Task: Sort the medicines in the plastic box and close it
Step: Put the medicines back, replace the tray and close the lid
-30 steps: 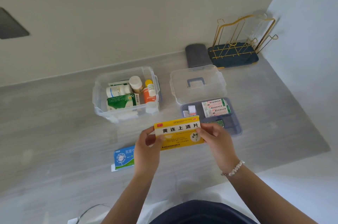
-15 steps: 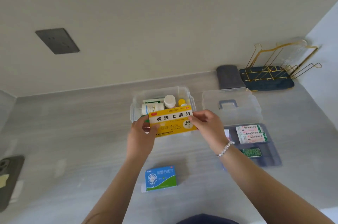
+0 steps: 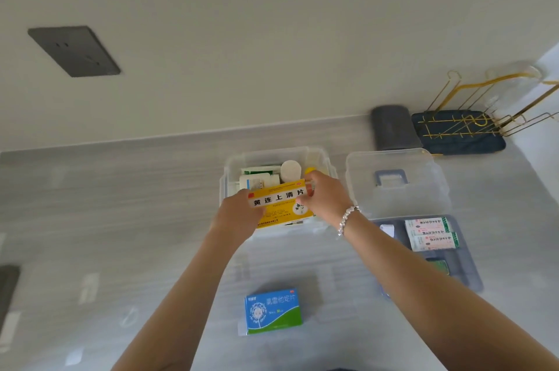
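Both hands grip a flat yellow cardboard medicine box [image 3: 279, 204] by its short ends, the left hand [image 3: 239, 216] at one end and the right hand [image 3: 325, 201] at the other, holding it over the open clear plastic box [image 3: 326, 165] toward the grey table's [image 3: 121, 204] far edge. White bottles [image 3: 290, 171] stand inside. A blue-and-green carton [image 3: 273, 311] lies near the front edge; the clear lid [image 3: 396, 186] rests to the right.
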### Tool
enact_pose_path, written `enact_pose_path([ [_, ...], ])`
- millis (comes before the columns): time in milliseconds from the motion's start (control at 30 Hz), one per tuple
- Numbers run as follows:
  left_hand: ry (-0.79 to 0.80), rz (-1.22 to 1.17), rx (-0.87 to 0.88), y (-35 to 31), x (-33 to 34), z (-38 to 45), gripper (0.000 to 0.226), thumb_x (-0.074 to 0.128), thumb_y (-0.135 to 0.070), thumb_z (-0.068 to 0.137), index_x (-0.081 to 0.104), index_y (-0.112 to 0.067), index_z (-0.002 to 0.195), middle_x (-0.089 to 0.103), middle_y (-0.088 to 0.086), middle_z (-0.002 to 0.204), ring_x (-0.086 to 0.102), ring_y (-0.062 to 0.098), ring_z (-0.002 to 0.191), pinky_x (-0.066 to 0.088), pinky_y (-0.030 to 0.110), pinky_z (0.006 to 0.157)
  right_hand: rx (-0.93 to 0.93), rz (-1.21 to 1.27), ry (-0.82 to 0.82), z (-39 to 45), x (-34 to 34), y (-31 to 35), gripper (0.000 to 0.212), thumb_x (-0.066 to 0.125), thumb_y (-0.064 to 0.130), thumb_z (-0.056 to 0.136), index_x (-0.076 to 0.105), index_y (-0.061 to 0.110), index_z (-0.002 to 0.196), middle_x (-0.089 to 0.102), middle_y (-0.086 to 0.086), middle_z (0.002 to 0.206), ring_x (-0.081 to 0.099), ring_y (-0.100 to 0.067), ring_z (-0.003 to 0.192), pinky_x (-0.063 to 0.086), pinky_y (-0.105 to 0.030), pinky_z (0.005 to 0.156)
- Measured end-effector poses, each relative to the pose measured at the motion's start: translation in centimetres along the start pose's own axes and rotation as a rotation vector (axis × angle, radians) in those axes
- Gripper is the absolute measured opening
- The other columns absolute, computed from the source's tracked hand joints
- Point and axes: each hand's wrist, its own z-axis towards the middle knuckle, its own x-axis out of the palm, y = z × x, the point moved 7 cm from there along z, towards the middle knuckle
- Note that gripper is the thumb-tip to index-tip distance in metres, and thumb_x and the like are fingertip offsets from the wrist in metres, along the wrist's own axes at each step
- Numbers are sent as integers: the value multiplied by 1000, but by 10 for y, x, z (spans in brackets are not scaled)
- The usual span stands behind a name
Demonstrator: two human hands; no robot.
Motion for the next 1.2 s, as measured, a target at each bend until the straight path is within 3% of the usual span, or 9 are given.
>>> enact_pose_path([
  [200,46,83,5,-2,7,0,36,48,-27,91,47,-11,123,59,6,111,56,20,85,48,29,69,32,-207,112,12,21,0,30,68,25,78,54,6,98,63,-9,87,64,-26,85,44,-30,64],
  [367,35,99,2,-5,14,-6,37,45,-30,93,48,-5,120,56,11,114,54,18,84,44,27,67,37,-179,111,15,29,-2,26,67,22,78,60,6,96,67,-9,91,63,-23,84,46,-29,66],
  [467,30,99,21,-6,19,-13,41,42,-29,95,45,-3,126,45,14,124,58,24,102,52,33,83,39,-184,125,15,29,-1,26,66,24,79,61,5,96,68,-11,93,65,-24,86,49,-30,67],
  [633,10,-3,76,-8,23,-22,47,40,-23,96,32,-6,140,28,13,147,34,26,134,35,42,110,14,-137,102,10,29,1,24,66,24,78,63,5,92,70,-12,89,67,-24,81,50,-28,61],
  [800,-46,-178,39,0,12,-25,44,41,-27,96,38,-14,138,48,5,140,54,21,116,44,24,84,-52,-76,73,2,27,3,23,65,25,81,61,11,99,70,-7,96,63,-18,85,33,-16,51],
  [900,-99,-207,65,0,9,-32,47,42,-28,97,35,-15,141,48,7,140,52,23,121,46,30,93,-94,-69,50,-8,22,2,25,64,28,82,61,11,100,70,-5,99,64,-19,92,35,-14,54],
  [1000,-212,-198,107,-5,8,-45,45,43,-27,96,40,-14,139,48,10,139,52,26,121,46,35,98,-106,67,-54,-29,7,-6,37,65,26,82,60,12,115,69,-6,107,65,-18,97,50,-20,76],
  [1100,-319,-263,186,-20,14,-65,38,47,-24,94,50,-18,131,51,6,136,53,23,119,42,26,92,-197,217,-225,-61,-18,-19,33,65,21,83,61,14,115,69,-3,102,63,-10,84,43,-6,71],
  [1200,-339,-331,258,-44,35,-87,31,51,-24,92,57,-22,122,56,0,128,54,20,115,45,28,94,-214,256,-321,-89,-38,-51,27,65,19,83,63,14,110,67,-1,93,59,-7,77,44,-5,66],
])
